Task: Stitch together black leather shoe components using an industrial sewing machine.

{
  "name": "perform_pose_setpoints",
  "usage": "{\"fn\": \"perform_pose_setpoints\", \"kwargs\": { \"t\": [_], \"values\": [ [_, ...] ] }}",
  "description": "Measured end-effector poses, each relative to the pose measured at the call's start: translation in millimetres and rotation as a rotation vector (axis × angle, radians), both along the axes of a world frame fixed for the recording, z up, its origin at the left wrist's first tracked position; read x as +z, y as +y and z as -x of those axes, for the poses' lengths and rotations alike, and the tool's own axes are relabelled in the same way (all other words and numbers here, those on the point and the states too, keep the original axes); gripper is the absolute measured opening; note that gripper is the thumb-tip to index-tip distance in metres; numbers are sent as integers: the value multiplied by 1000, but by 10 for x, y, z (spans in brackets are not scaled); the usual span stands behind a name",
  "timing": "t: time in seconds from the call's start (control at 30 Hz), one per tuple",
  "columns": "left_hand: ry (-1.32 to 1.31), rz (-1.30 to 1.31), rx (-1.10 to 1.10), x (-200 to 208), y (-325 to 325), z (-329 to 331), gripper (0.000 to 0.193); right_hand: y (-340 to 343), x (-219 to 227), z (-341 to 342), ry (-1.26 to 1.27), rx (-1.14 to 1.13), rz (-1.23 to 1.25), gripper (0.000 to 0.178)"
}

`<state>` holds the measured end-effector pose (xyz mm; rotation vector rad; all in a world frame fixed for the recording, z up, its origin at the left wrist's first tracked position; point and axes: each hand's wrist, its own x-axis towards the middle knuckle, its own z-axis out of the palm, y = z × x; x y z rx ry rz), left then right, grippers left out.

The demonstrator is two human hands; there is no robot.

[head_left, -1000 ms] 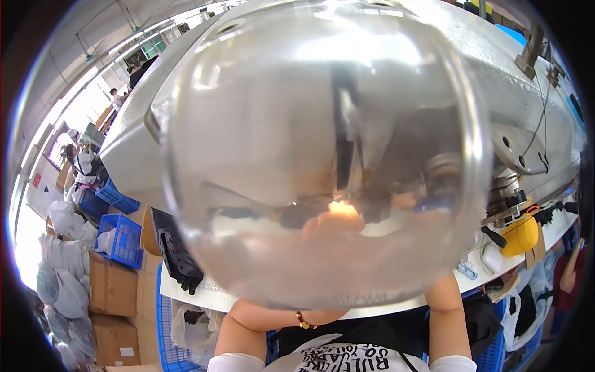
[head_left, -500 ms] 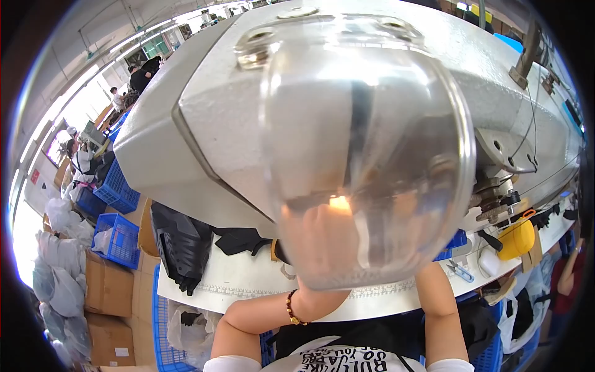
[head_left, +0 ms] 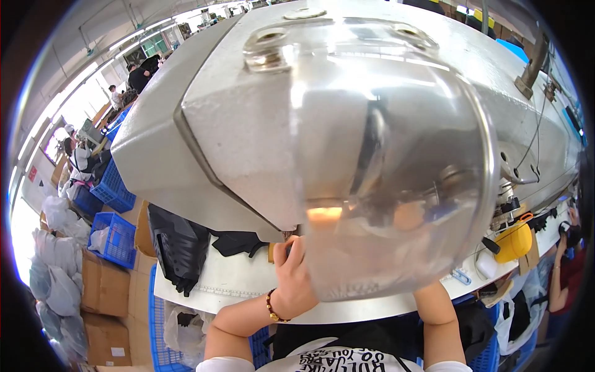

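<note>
A large grey-white sewing machine (head_left: pixel 242 124) fills the upper middle, with a clear curved shield (head_left: pixel 396 248) on its front. My left hand (head_left: pixel 294 282) is raised by the machine head at the shield's left edge. Its fingers are curled in a pinch near a small dark part, and what they hold is unclear. My right forearm (head_left: pixel 437 310) goes in behind the shield; the hand there is smeared by the plastic, so its fingers cannot be read. A black piece of fabric (head_left: pixel 238 243) lies on the white table (head_left: pixel 232 279), left of my left hand.
A ridged black item (head_left: pixel 180 245) lies at the table's left. On the right are blue-handled snips (head_left: pixel 460 276) and a yellow container (head_left: pixel 514 242) with orange-handled scissors. Blue crates (head_left: pixel 115 239), cartons (head_left: pixel 106 285) and bags stand left. Another person's arm (head_left: pixel 559 285) shows far right.
My left hand has come out from behind the shield, leftward and up to the machine head, its fingers now showing. The view has shifted a little, so the shield appears farther right.
</note>
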<state>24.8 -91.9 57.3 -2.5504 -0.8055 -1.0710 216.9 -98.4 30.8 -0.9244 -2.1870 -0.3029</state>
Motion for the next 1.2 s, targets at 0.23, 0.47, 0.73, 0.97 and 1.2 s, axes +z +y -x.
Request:
{"fn": "perform_pose_setpoints", "kwargs": {
  "t": [0.23, 0.47, 0.73, 0.97, 1.2],
  "values": [
    [81, -66, 149, -26, -29, -9, 32, -125, -15, 26, -50, -89, -104, 25],
    [-64, -29, 21, -117, 11, -146, 32, -257, 228, 142, -16, -157, -161, 19],
    [5, -76, -5, -61, 25, -49, 25, -324, -10, 212, 11, -22, -12, 10],
    [31, 53, -128, 48, 102, 57, 29, -361, -36, 281, -132, -224, -135, 18],
    [14, -26, -95, 2, 93, 9, 28, -210, 107, -160, 248, 39, 256, 12]
  ]
}}
